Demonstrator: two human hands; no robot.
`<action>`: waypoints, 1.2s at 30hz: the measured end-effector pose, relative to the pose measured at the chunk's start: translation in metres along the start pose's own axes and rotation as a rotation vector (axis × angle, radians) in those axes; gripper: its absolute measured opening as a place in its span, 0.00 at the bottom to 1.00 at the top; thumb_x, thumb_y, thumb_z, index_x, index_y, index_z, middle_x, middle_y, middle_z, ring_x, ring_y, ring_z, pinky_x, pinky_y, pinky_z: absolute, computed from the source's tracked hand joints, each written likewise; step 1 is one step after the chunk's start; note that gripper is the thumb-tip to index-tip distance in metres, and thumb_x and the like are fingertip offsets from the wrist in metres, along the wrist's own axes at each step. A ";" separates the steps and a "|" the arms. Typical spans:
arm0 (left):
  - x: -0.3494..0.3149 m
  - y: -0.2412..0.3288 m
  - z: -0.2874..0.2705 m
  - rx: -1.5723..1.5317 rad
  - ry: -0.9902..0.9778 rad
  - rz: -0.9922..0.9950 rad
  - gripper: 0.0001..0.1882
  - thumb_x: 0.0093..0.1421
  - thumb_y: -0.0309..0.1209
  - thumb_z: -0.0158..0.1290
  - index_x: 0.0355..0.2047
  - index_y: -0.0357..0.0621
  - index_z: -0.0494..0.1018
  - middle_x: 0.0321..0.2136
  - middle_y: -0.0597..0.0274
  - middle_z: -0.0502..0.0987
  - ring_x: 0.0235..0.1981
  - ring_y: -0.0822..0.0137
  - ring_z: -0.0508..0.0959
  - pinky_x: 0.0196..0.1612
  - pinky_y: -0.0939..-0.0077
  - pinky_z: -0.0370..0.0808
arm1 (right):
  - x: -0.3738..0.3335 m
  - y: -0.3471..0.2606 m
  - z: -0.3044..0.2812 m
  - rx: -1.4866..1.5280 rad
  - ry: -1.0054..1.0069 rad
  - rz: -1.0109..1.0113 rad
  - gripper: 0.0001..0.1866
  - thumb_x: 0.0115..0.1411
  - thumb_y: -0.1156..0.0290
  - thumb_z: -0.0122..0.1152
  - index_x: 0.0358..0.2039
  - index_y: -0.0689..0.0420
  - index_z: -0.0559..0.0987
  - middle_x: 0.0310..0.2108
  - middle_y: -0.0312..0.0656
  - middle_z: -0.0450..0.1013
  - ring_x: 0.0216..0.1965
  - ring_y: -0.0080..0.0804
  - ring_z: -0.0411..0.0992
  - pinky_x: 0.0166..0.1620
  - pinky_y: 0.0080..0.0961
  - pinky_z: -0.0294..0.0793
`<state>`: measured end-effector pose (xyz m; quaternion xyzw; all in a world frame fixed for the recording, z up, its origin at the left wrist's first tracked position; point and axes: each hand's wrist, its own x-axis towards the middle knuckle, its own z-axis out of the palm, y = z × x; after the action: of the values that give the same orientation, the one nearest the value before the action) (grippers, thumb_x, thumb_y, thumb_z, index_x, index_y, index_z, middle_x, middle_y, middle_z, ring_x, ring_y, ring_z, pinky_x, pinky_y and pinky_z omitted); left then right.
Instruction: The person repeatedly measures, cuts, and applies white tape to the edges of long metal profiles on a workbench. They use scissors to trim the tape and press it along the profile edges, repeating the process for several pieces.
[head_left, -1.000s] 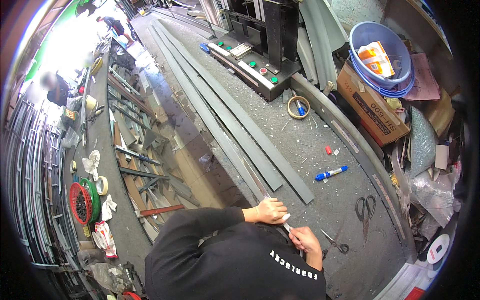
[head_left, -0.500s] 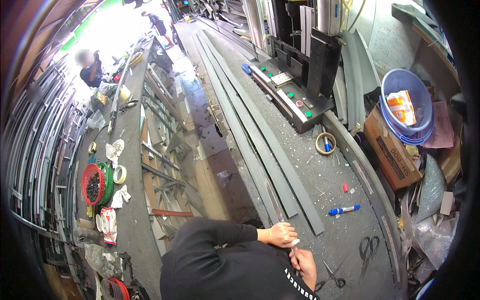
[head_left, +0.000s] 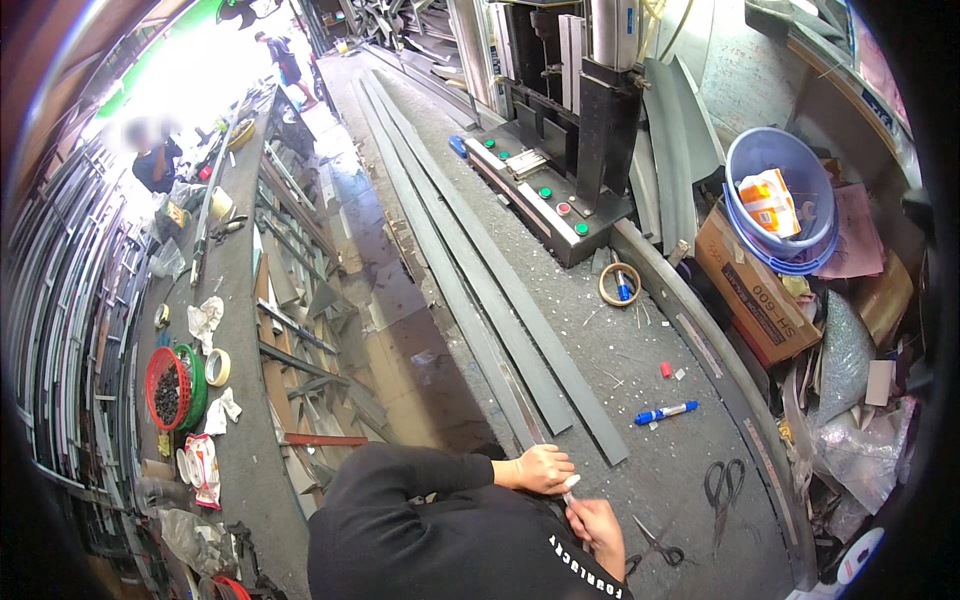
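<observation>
Several long grey metal strips (head_left: pixel 470 260) lie side by side along the workbench. My left hand (head_left: pixel 545 469) is closed over the near end of the leftmost strip (head_left: pixel 520 415), which has a shiny streak along it. Just below and right of it, my right hand (head_left: pixel 597 524) is closed around a thin rod-like thing whose kind I cannot make out. A small white piece (head_left: pixel 572 481) shows between the two hands; whether it is a wrapping or a tip is unclear. Beside the right hand lie opened scissors (head_left: pixel 660 545), and farther right a larger black pair (head_left: pixel 724 490).
On the bench are a blue marker (head_left: pixel 667 412), a red cap (head_left: pixel 666 369), a tape roll (head_left: pixel 620 285) and white scraps. A black machine with green buttons (head_left: pixel 545 190) stands at the back. At right, a blue bucket (head_left: pixel 780 160) sits on a carton (head_left: pixel 755 285). Two people are at far left.
The view has shifted, so the scene sits slightly further left. Both hands keep their grip close together; the right hand looks a little blurred by motion.
</observation>
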<state>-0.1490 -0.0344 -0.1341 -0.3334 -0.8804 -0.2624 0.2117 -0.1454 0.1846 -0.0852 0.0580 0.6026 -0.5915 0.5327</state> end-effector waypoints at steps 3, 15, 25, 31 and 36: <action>0.000 0.000 -0.002 -0.023 0.001 0.008 0.11 0.55 0.37 0.54 0.18 0.52 0.71 0.20 0.73 0.71 0.22 0.70 0.72 0.25 0.74 0.64 | 0.000 0.001 -0.001 0.110 -0.014 -0.044 0.20 0.67 0.60 0.54 0.24 0.63 0.75 0.11 0.32 0.65 0.07 0.16 0.55 0.11 0.17 0.49; 0.000 0.000 -0.004 -0.007 -0.053 -0.017 0.09 0.54 0.38 0.54 0.20 0.52 0.73 0.21 0.73 0.72 0.22 0.70 0.72 0.25 0.73 0.65 | 0.002 0.003 0.001 0.091 -0.047 -0.013 0.18 0.67 0.62 0.54 0.25 0.63 0.75 0.11 0.32 0.64 0.07 0.15 0.54 0.11 0.16 0.49; 0.001 -0.001 -0.003 -0.011 -0.031 -0.008 0.09 0.54 0.38 0.55 0.20 0.51 0.73 0.19 0.72 0.71 0.22 0.70 0.72 0.24 0.73 0.64 | -0.002 0.006 -0.002 0.124 0.007 0.034 0.19 0.67 0.60 0.53 0.26 0.62 0.76 0.13 0.35 0.68 0.08 0.17 0.57 0.12 0.16 0.51; 0.001 0.003 -0.003 0.015 -0.007 -0.026 0.11 0.55 0.37 0.54 0.17 0.52 0.71 0.20 0.73 0.71 0.22 0.71 0.72 0.24 0.73 0.64 | 0.000 0.012 -0.003 0.151 -0.043 -0.035 0.22 0.67 0.56 0.52 0.23 0.60 0.74 0.12 0.34 0.66 0.08 0.16 0.55 0.12 0.16 0.51; 0.003 0.001 -0.004 -0.025 -0.002 -0.016 0.11 0.54 0.37 0.54 0.18 0.52 0.71 0.20 0.72 0.71 0.21 0.71 0.71 0.24 0.73 0.64 | 0.004 0.013 -0.005 0.203 -0.041 -0.027 0.21 0.68 0.56 0.51 0.26 0.61 0.75 0.13 0.34 0.67 0.08 0.16 0.56 0.12 0.15 0.52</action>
<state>-0.1492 -0.0343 -0.1292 -0.3291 -0.8801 -0.2746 0.2044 -0.1403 0.1900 -0.0980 0.0913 0.5291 -0.6576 0.5284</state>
